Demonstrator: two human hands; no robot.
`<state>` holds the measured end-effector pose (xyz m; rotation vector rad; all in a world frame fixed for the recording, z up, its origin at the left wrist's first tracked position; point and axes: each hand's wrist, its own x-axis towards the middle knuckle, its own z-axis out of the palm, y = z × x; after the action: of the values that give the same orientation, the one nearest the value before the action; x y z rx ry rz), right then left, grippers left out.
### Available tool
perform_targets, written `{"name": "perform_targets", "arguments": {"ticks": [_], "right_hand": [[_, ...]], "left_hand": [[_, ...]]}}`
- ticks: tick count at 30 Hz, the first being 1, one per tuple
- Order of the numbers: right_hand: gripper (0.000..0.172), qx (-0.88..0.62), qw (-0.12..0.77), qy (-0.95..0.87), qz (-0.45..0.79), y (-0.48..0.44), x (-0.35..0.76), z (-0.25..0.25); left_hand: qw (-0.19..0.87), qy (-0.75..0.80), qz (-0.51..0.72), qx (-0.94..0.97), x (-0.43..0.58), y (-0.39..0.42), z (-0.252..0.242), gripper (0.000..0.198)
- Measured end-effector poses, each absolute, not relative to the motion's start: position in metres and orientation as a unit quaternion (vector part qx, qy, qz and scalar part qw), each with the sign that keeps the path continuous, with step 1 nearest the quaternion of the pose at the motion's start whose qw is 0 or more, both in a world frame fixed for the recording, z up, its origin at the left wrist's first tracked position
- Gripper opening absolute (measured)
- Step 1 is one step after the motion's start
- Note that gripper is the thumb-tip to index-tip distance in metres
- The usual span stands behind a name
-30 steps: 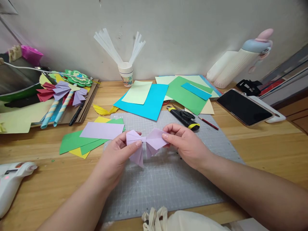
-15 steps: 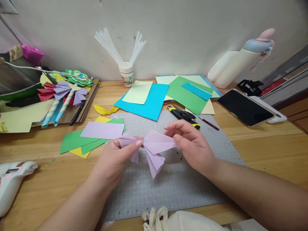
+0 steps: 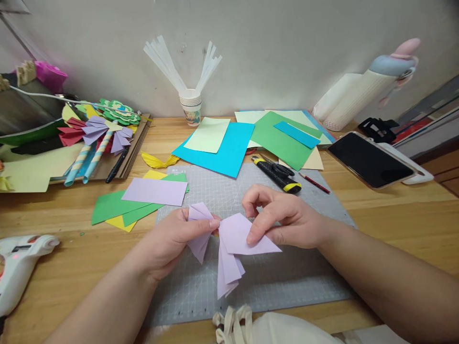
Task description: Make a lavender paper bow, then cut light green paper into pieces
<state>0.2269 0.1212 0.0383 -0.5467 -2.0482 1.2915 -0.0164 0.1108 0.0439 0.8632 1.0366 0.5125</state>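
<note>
A pleated lilac paper bow (image 3: 237, 235) hangs above the grey cutting mat (image 3: 287, 282), its folds fanned out to both sides. My left hand (image 3: 186, 234) pinches it at the narrow middle, thumb on top. On the bow's right wing, my right hand (image 3: 283, 217) is closed, with one fingertip pressed onto the upper panel and another digit partly behind the paper. Left of the bow, a flat lilac paper strip (image 3: 154, 191) rests on green strips (image 3: 111, 208) and yellow ones.
Behind the mat lie blue paper (image 3: 233, 153), green paper (image 3: 283, 138), a utility knife (image 3: 274, 174), scissors (image 3: 281, 168) and a pencil (image 3: 314, 183). A glue gun (image 3: 21, 267) sits at left. Glue sticks stand in paper cups (image 3: 191, 107); a phone (image 3: 369, 157) lies at right.
My right hand has come in over the bow's right wing, its fingertip now on the panel. That wing has tilted downward, while my left hand still pinches the middle.
</note>
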Motion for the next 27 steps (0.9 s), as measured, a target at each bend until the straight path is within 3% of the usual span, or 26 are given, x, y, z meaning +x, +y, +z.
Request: {"name": "perform_targets", "arguments": {"ticks": [6, 12, 27], "right_hand": [[0.012, -0.268, 0.294, -0.755, 0.522, 0.113, 0.215, 0.04], [0.015, -0.424, 0.26, -0.743, 0.448, 0.101, 0.198, 0.039], [0.016, -0.459, 0.305, -0.72, 0.421, 0.094, 0.192, 0.037]], "left_hand": [[0.731, 0.485, 0.233, 0.42, -0.014, 0.107, 0.038, 0.025], [0.708, 0.517, 0.243, 0.415, -0.007, 0.104, 0.034, 0.03], [0.644, 0.543, 0.241, 0.482, -0.007, 0.102, 0.03, 0.03]]}}
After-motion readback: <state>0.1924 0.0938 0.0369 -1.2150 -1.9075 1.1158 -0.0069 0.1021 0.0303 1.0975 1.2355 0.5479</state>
